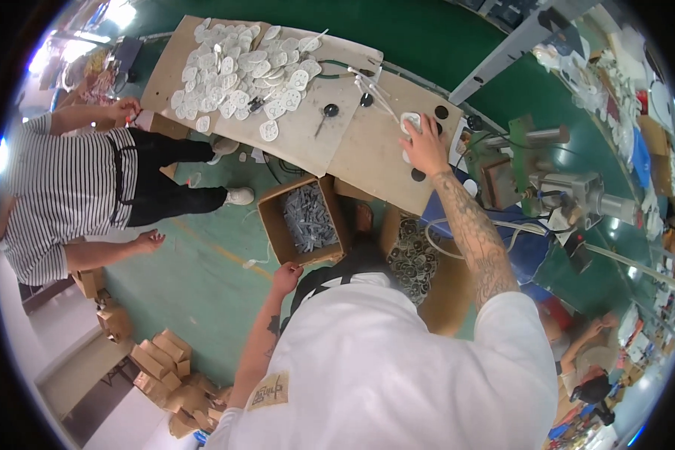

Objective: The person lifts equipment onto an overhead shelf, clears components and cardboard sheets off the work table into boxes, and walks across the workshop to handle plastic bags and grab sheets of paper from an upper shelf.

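Resting near the worktop's (379, 161) right edge, partly under the right hand (426, 148) (fingers spread, hold impossible to tell), a white disc (409, 118) is looking light, stiff and best pinched rimwise.

Glare (120, 13) upper left; floor (217, 304) softly lit; edges bent, corners black.

Right hand (425, 146): its fingers hide from me part of the white piece (410, 120).
Left hand (286, 277): I cannot tell if it grips the carton (273, 225).
Grey parts (307, 217): too small for me to name.
Striped-shirt person (75, 172): the dark rim cuts off most of the head.
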`<state>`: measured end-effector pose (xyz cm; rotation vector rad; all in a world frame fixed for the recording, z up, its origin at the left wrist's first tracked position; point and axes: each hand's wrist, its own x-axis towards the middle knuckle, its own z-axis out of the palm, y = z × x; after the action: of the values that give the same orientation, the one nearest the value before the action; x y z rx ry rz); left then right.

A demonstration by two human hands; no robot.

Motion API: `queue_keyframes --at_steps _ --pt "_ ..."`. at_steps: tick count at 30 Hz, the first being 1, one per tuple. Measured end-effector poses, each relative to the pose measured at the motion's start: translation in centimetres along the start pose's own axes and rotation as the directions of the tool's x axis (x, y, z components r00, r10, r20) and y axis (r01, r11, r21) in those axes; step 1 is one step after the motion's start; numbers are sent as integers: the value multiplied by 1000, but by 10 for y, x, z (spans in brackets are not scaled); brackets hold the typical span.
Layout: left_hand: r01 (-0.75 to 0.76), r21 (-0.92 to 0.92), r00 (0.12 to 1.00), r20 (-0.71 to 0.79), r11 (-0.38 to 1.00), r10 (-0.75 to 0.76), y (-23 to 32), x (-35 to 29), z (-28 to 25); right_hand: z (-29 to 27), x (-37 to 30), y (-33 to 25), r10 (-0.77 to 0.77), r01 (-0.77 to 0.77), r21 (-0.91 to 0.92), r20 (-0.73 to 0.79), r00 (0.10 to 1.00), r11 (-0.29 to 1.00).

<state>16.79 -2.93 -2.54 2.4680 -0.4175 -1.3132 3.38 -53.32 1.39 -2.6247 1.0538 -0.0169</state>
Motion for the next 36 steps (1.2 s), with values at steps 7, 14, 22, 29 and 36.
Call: queue_keyframes --at_steps 7,14,22,29,36 --pt "-81 153 997 30 985 78 9 1 5 -8 13 29 91 -89 23 -83 992 996" --pt "-146 -33 986 -85 989 143 59 4 -4 9 16 27 39 -35 -63 75 996 997" --pt "-14 63 1000 -21 998 15 12 -9 36 -13 -41 -41 -192 224 54 -348 918 973" --pt "78 24 992 93 997 -80 -41 6 79 68 -162 -120 7 -455 708 536 844 540" --pt "236 59 951 192 970 -243 -84 -15 148 273 -194 -119 106 -973 212 970 221 87"
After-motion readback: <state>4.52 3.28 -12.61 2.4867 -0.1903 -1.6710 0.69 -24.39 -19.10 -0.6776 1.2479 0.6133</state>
